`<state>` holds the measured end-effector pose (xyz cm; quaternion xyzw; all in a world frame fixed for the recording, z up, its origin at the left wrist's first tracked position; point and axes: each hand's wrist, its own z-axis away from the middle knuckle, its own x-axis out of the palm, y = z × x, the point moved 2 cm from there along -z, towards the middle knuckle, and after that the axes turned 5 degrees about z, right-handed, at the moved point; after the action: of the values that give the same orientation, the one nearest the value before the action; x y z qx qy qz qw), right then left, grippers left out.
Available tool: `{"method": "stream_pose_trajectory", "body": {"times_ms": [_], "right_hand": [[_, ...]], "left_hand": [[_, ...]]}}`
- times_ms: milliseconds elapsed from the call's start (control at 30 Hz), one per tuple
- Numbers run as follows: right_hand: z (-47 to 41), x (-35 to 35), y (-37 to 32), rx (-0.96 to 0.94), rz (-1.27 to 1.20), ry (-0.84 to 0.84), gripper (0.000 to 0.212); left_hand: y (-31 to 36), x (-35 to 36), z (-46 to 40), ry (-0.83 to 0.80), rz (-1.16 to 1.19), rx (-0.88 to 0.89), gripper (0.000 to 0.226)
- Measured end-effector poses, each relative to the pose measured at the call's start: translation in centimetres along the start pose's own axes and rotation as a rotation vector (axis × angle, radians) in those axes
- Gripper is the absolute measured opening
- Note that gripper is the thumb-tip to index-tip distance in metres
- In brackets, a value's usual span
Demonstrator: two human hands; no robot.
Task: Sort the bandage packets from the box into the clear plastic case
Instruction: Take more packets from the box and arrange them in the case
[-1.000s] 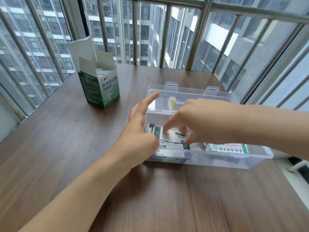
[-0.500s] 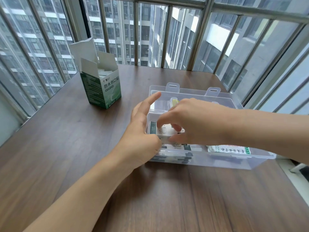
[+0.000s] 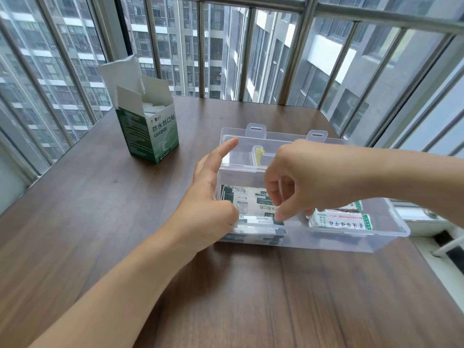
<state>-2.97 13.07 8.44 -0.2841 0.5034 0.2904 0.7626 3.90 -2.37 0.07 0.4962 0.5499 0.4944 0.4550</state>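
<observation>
The clear plastic case [image 3: 381,237] lies open on the wooden table, its lid [image 3: 281,137] folded back. A stack of green-and-white bandage packets [image 3: 248,200] fills its left compartment. My left hand [image 3: 211,204] grips the case's left end, thumb over the rim at the stack and index finger pointing up. My right hand [image 3: 298,182] reaches in from the right, its curled fingers and thumb pinching the top packet's right edge. The green bandage box [image 3: 154,138] stands open at the far left, with white packets [image 3: 150,108] showing inside.
A second stack of packets with red and green print [image 3: 339,222] lies in the case's right part. A small yellow item [image 3: 258,154] sits in the rear tray. Window bars run close behind the table, and the table's right edge is near the case.
My right hand has lifted slightly and its fingers have shifted along the top packet in the left stack. The left hand stays at the case's left end.
</observation>
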Motion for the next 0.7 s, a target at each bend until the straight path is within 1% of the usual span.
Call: {"method": "stream_pose_trajectory", "body": {"times_ms": [67,233,300,433,500,600,700], "right_hand": [[-0.1,0.4,0.1,-0.007,-0.005,-0.01,0.019],[-0.6,1.1,-1.2,-0.067,0.209,0.005,0.054],[-1.1,1.3,-1.6,-0.078,0.305,0.034,0.06],[-1.4,1.2,-2.0,-0.114,0.401,0.057,0.051],[-1.4,1.3,-2.3,-0.113,0.471,0.055,0.042],[-1.4,1.5,-2.7,-0.096,0.531,0.103,0.025],[-1.4,1.3,-3.0,-0.087,0.521,0.144,0.025]], "left_hand": [[0.2,0.0,0.1,-0.011,-0.007,-0.027,0.111],[-0.1,-0.1,-0.2,-0.04,-0.026,-0.067,0.114],[-0.2,-0.1,-0.2,-0.043,-0.023,-0.077,0.114],[0.0,0.0,0.0,-0.037,0.014,-0.071,0.11],[0.1,0.1,0.1,-0.028,0.02,-0.064,0.108],[0.3,0.2,0.2,-0.036,0.042,-0.076,0.108],[0.4,0.1,0.3,-0.038,0.04,-0.08,0.109]]}}
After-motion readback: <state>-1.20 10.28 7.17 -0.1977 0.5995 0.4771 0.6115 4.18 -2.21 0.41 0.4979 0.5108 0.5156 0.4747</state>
